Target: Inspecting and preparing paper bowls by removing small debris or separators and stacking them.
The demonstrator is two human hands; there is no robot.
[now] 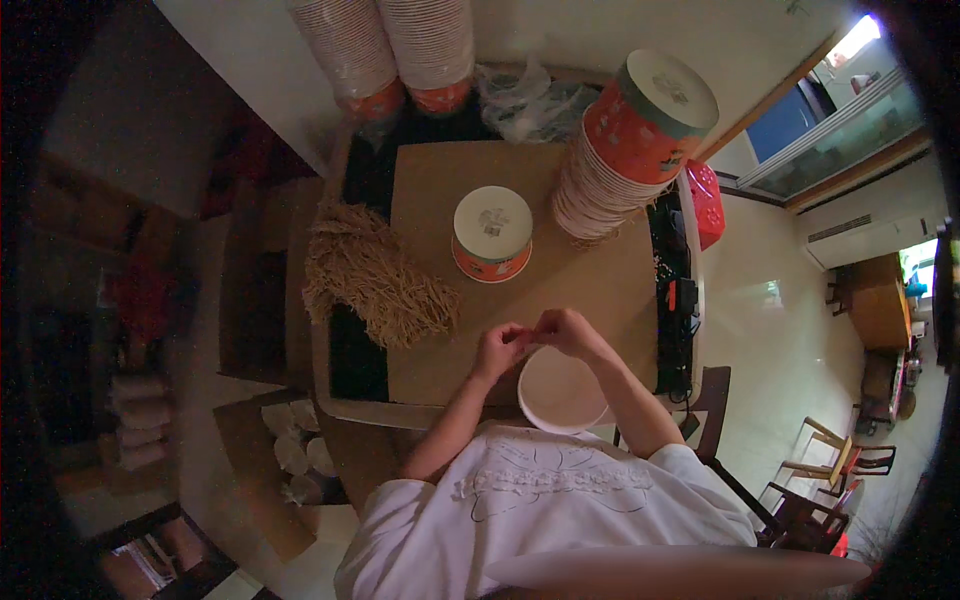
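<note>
Left hand (503,350) and right hand (566,332) meet by the tub (563,392); I cannot tell whether fingers pinch anything. A forearm bump could tip it off the bench's (370,409) near edge.

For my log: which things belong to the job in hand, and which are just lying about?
Likely in the job: pale open tub by left hand and right hand; tan strands; upturned tub; stacked tubs.

Probably just lying about: crumpled clear plastic; red plastic item; orange-and-black device.
</note>
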